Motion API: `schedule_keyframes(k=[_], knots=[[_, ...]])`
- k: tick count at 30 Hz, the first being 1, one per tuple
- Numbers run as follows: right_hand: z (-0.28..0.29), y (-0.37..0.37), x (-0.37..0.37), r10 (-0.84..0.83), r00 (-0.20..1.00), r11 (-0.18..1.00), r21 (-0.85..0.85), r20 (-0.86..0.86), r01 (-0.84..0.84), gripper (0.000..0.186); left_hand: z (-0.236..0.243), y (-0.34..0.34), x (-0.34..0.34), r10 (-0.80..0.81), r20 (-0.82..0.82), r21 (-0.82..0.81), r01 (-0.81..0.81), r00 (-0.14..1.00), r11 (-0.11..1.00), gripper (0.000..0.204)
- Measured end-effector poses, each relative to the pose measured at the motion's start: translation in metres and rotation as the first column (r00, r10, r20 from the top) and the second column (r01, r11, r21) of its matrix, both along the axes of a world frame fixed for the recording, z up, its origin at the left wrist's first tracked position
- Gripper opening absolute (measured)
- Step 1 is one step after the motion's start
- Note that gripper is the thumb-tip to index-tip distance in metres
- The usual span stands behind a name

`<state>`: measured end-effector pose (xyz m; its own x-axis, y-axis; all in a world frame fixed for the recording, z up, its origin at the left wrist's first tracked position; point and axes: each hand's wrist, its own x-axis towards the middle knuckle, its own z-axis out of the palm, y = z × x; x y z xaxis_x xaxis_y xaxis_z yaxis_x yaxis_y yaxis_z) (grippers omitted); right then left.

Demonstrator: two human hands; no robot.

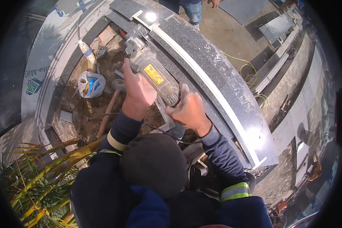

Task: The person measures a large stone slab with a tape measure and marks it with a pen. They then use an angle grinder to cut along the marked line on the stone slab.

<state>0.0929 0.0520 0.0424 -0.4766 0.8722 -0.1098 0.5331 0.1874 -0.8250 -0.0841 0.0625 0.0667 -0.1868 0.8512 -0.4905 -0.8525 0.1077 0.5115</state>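
Note:
A dusty grey handheld power saw [143, 60] with a yellow label lies slanted along the near edge of a curved dark granite slab [224, 72]. My left hand [138, 91] is wrapped round the left side of its body, thumb pointing up along it. At the rear end, my right hand [190, 108] grips the housing. The saw's front end reaches the slab's edge; its blade cannot be made out. A long white strip [212, 89] with short crosspieces runs along the slab, just right of the saw.
Below the slab lie a hammer [108, 108], a white plastic bag [92, 84] and a whitish bottle [86, 51] on soil. Palm leaves [38, 190] fill the lower left. Another person's jeans-clad leg [193, 13] stands beyond the slab. A yellow hose [249, 72] coils on the ground.

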Motion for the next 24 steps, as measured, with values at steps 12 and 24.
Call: schedule_keyframes(k=[12, 24], knots=[[-0.004, 0.035, -0.016, 0.120, 0.989, 0.989, 0.072, 0.084, -0.127, 0.060, -0.029, 0.026, -0.023, 0.264, -0.090, -0.076, -0.271, 0.960, 0.960, 0.063], [-0.011, 0.092, -0.018, 0.091, 0.996, 0.987, 0.131, -0.014, -0.088, 0.095, -0.052, 0.080, -0.010, -0.026, -0.358, 0.071, 0.054, 0.933, 0.996, 0.041]])
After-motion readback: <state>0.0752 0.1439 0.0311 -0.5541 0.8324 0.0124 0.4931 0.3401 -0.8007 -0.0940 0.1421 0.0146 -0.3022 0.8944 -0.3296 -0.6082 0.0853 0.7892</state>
